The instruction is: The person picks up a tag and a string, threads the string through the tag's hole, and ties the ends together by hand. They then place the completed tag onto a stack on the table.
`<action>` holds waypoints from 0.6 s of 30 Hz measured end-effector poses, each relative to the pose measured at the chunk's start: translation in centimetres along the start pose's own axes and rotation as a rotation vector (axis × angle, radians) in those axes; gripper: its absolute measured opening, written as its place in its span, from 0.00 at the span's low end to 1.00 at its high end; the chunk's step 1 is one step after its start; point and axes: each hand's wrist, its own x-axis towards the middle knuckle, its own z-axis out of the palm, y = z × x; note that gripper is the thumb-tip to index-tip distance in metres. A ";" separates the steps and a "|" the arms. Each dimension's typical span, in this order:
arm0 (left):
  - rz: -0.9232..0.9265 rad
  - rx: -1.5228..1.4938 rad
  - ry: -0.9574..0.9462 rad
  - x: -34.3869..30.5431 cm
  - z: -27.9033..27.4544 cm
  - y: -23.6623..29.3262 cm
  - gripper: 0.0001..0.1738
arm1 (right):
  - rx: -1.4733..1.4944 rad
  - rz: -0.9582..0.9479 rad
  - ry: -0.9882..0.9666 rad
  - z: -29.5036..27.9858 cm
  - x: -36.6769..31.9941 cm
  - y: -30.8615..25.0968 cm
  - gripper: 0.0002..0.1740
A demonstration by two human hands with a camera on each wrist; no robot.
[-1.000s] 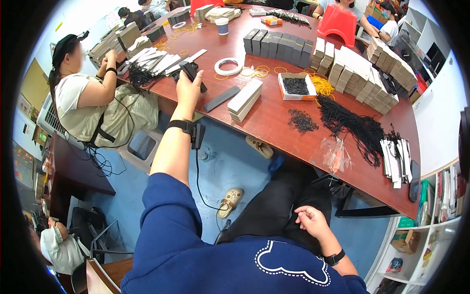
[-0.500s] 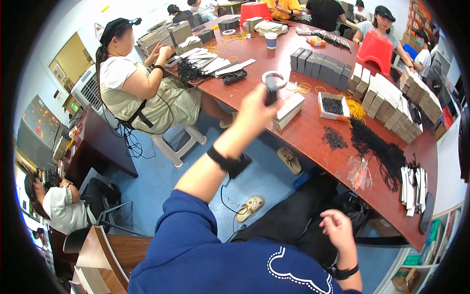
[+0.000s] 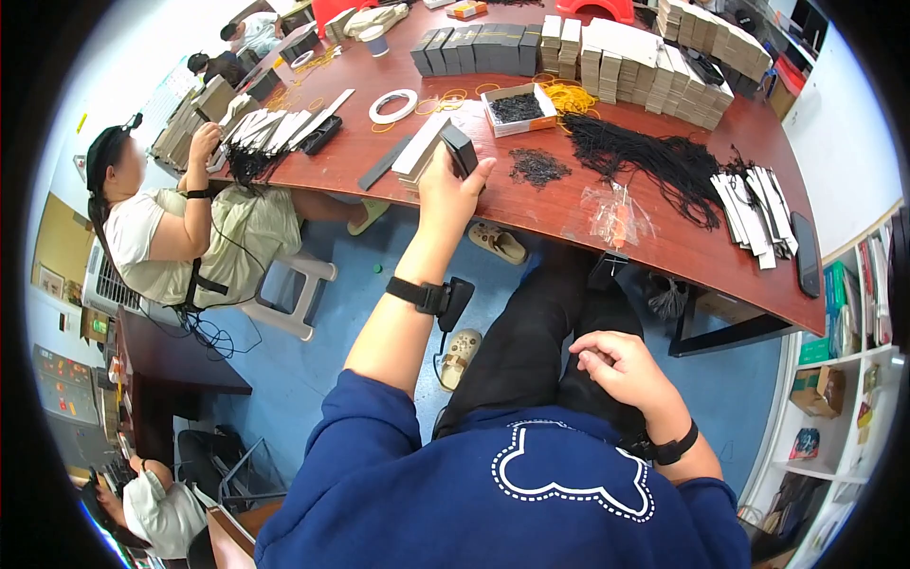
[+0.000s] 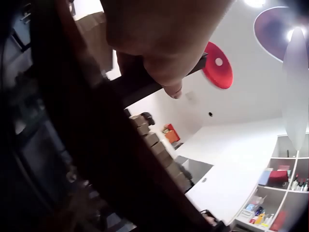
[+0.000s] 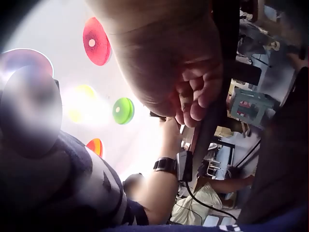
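My left hand grips a dark oblong block over the table's front edge. In the left wrist view, the fingers cross a dark bar-like piece. A stack of pale strips is right beside this hand, with a flat dark grey strip to its left. Held over my lap, my right hand has loosely curled fingers and nothing in them. The right wrist view shows its bent fingers from the palm side.
On the red-brown table are a white tape roll, a box of small black pieces, yellow rubber bands, black cords and white strips. Dark bundles and pale stacks line up behind. A person sits at left.
My left hand has come away from the black tray to the right with the dark block, now beside the pale stack. The right hand stays over the lap. The head view has shifted.
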 end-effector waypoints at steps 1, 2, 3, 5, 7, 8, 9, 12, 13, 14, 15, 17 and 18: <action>-0.019 0.055 -0.013 -0.2 0.5 -1.4 0.16 | 0.001 0.003 0.006 -0.1 0.0 0.1 0.08; -0.026 -0.025 0.028 -0.1 0.7 -1.5 0.16 | 0.015 -0.005 0.019 -0.2 0.3 0.1 0.08; -0.021 -0.032 0.022 0.1 0.8 -1.7 0.16 | 0.030 -0.011 0.036 -0.4 0.6 0.0 0.08; -0.067 -0.013 -0.019 -0.4 0.8 -1.7 0.15 | 0.023 -0.002 0.056 -0.8 1.6 -0.8 0.08; 0.002 0.042 -0.031 -0.2 1.1 -1.8 0.15 | 0.062 -0.123 0.131 -1.0 2.9 -1.8 0.07; 0.020 0.092 0.021 -0.1 1.1 -2.0 0.16 | 0.045 -0.175 0.202 -0.9 4.2 -1.9 0.07; 0.027 0.139 0.063 -0.7 1.2 -2.3 0.18 | 0.029 -0.210 0.273 -0.5 5.3 -2.1 0.08; -0.003 0.048 -0.061 -3.8 1.5 2.4 0.17 | 0.055 -0.321 0.493 1.2 6.9 -3.8 0.16; 0.005 0.084 -0.139 -5.6 1.4 4.1 0.16 | 0.017 -0.349 0.520 1.5 6.8 -4.4 0.19; -0.053 0.100 -0.240 -7.9 1.7 5.2 0.15 | -0.033 -0.378 0.559 2.1 6.5 -4.1 0.21; 0.014 0.189 -0.317 -9.9 1.8 6.0 0.14 | -0.088 -0.424 0.594 2.5 6.2 -3.6 0.23; 0.131 0.173 -0.360 -13.1 2.7 5.1 0.17 | -0.084 -0.367 0.607 2.9 5.0 -1.7 0.19; 0.129 0.206 -0.426 -14.1 3.0 4.8 0.19 | -0.104 -0.324 0.581 3.1 4.3 -0.7 0.18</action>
